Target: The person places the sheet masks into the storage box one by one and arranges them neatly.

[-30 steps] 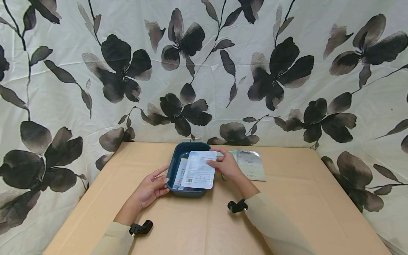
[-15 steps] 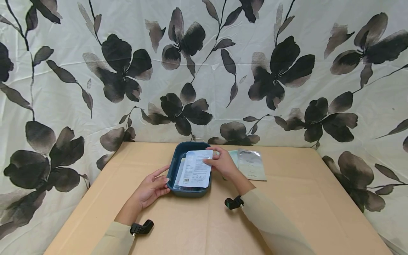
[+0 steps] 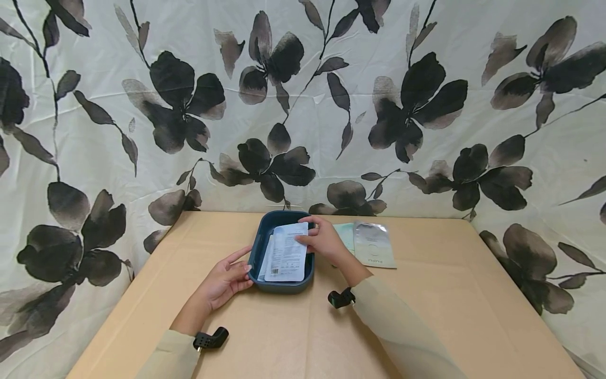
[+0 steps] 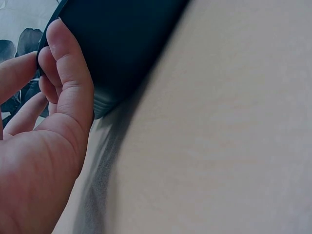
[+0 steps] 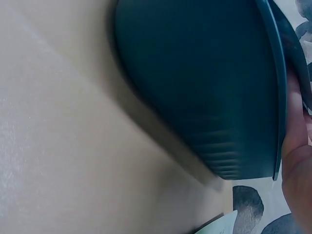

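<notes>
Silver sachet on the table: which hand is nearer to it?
Right. The right hand is just left of the silver sachet, holding a white sachet over the tray; the left hand is beyond the tray.

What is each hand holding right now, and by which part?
The right hand pinches the white sachet by its right edge, over the blue tray. The left hand grips nothing; its fingers rest against the tray's left wall.

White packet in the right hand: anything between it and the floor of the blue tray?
Yes. Another flat packet already lies in the blue tray, under the white packet that the right hand holds at its upper right edge. Otherwise nothing visible blocks it. The left hand rests against the tray's outer left wall.
</notes>
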### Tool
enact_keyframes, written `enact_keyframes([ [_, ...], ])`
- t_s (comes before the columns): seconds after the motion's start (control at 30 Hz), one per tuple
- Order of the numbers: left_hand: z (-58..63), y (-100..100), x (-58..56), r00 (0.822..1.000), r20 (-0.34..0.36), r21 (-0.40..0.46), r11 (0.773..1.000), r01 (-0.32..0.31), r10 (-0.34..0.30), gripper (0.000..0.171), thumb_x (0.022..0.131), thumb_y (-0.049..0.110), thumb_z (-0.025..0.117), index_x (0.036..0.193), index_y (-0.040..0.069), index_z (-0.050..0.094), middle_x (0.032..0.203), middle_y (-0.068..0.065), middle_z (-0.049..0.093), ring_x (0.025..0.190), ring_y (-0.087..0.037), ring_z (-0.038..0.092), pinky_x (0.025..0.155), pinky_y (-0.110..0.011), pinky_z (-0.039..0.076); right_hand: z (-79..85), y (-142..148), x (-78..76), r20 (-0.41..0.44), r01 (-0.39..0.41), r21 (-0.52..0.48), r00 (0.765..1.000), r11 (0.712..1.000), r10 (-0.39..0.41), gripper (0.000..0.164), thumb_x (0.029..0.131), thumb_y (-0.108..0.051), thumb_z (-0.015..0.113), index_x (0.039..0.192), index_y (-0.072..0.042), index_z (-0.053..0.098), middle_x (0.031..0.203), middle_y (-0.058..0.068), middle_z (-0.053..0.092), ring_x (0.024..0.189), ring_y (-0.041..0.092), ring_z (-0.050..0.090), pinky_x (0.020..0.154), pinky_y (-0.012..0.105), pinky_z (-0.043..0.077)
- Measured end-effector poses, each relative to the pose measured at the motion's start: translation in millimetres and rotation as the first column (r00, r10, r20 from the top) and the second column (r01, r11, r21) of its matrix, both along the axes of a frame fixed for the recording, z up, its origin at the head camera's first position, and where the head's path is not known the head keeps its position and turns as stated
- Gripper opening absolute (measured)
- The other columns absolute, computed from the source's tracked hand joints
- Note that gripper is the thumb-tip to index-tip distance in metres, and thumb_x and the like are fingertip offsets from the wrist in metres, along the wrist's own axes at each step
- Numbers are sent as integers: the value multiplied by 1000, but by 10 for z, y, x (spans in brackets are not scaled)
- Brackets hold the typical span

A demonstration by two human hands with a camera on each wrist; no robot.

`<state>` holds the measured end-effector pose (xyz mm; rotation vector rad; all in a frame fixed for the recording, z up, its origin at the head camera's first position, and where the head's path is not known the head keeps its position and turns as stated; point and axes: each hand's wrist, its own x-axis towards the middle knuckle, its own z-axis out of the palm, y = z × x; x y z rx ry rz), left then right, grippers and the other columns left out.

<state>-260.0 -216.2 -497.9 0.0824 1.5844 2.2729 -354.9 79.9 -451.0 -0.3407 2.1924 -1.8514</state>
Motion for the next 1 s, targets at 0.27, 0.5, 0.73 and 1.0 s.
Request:
enact_keyframes([
  [0.27,-8,-3,4,1000,-2,11,1000,2,-2,68,104,4,55,164,17,24,106,-4,64,80,-12,70,82,-29,63,26,-44,4,-66,6,120,998,993,2,50,87,-10,81,133,-11,60,100,11,75,78,21,72,66,32,63],
  [0.5,-31,-2,-4,1000,-3,21,1000,-1,1,68,105,2,53,164,16,24,103,-2,64,79,-12,70,81,-29,63,39,-101,18,-175,80,273,984,959,-32,46,83,-13,86,125,-12,66,92,9,60,65,19,63,60,27,59],
  [0.73,-19,13,-4,1000,5,9,1000,-10,10,69,104,4,56,163,17,25,106,-4,64,79,-12,70,82,-30,63,61,-123,20,-177,95,327,984,940,-37,45,82,-15,87,122,-11,67,87,7,64,62,18,65,60,27,58],
  [1.0,-1,30,-18,1000,-7,2,1000,-6,6,69,104,5,56,163,17,25,106,-3,65,80,-12,70,82,-31,63,92,-93,20,-214,92,378,977,921,-10,45,81,-15,88,122,-11,69,85,6,67,66,17,64,62,26,56],
])
